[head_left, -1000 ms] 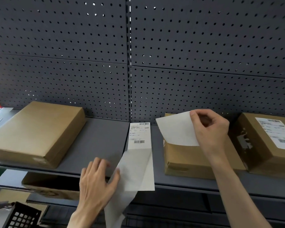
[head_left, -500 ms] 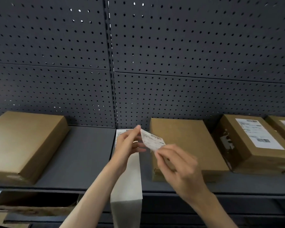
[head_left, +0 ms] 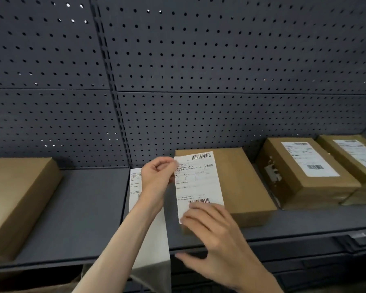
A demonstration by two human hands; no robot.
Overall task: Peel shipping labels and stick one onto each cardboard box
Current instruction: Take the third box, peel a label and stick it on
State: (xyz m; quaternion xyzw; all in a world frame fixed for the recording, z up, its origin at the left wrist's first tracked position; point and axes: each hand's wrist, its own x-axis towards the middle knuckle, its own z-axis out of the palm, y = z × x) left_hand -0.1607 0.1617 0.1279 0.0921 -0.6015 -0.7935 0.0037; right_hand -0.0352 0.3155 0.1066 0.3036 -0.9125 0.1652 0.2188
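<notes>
A dark grey metal shelf [head_left: 89,210] fronts a perforated back panel; on it a plain brown cardboard box [head_left: 243,187] sits mid-shelf; just left of that box a white strip of label sheets [head_left: 135,187] overhangs the front edge; far left, a flat brown box [head_left: 17,193]; right, two labelled brown boxes [head_left: 304,176] [head_left: 359,166] touching.

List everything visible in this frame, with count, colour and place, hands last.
Peeled label: one, white, held over the middle box.
Unlabelled boxes: two, brown, far left and middle of the shelf.
Labelled boxes: two, brown, shelf right.
Label strip: one, white, draped over the shelf edge.
Shelf: grey.
Pegboard: grey, behind.
Left hand: pinches the label's top corner.
Right hand: holds its bottom edge.
</notes>
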